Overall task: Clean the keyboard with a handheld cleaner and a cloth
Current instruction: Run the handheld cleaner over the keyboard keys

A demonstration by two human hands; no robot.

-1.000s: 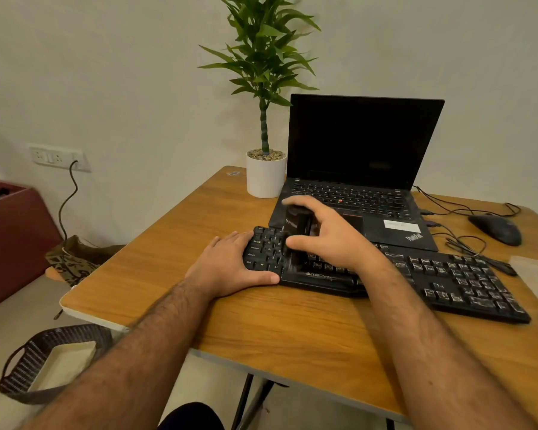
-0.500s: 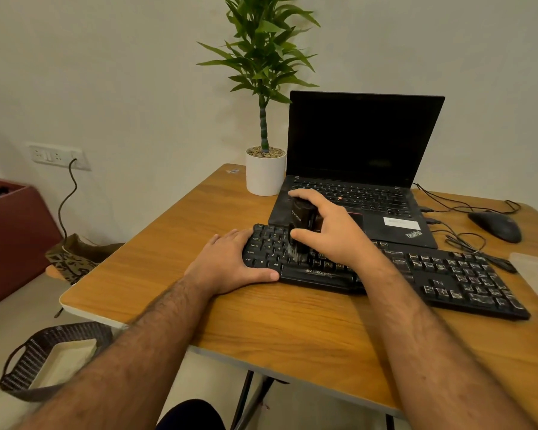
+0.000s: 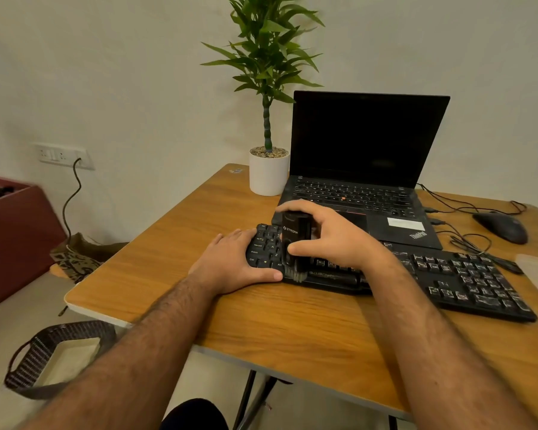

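My right fingers (image 3: 295, 208) clamped the upright black handheld cleaner (image 3: 296, 243); my left hand (image 3: 235, 262), fingers relaxed, steadied the flat black plastic keyboard's (image 3: 466, 282) left end against sliding.

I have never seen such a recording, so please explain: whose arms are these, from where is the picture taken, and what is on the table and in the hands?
There is no machine: a person wears a camera on the head, looking down at the two bare arms. On the wooden table lie a black keyboard, an open laptop, a mouse and a potted plant. The left hand rests on the keyboard's left end, steadying it. The right hand grips a black handheld cleaner, its brush end down on the keys. No cloth is clearly visible.
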